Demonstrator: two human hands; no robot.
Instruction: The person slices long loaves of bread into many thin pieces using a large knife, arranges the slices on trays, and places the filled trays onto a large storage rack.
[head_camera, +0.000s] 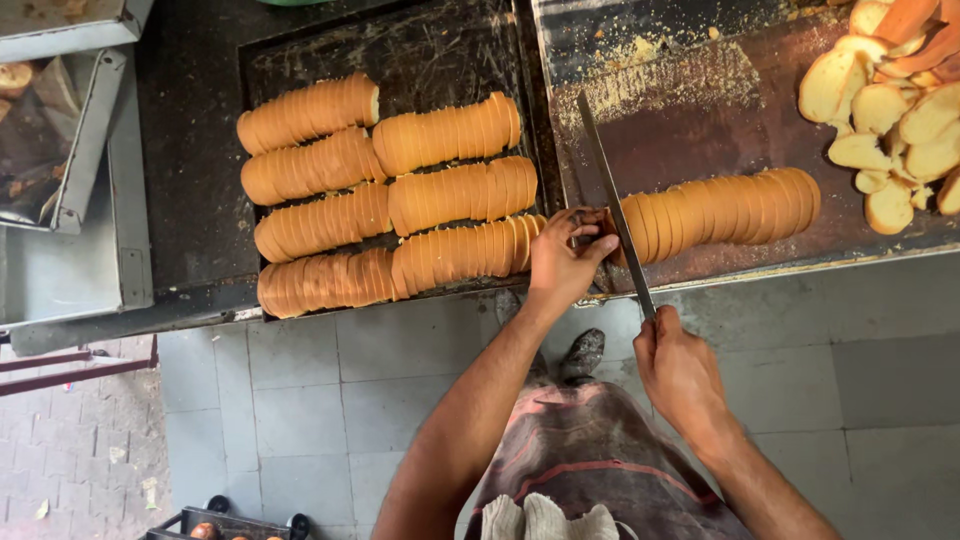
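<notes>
With the right hand gripping the long knife and left hand fingers pinching the sliced loaf end on the board, cut straight, fingertips tucked clear

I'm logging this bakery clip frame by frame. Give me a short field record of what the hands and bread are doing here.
left hand: steadies the near end of the sliced loaf
right hand: grips the handle of the long knife
knife: blade at the loaf's left end, beside the left hand
dark tray: eight sliced loaves in two columns
loose slices: heaped at upper right
work surface: crumb-strewn
</notes>
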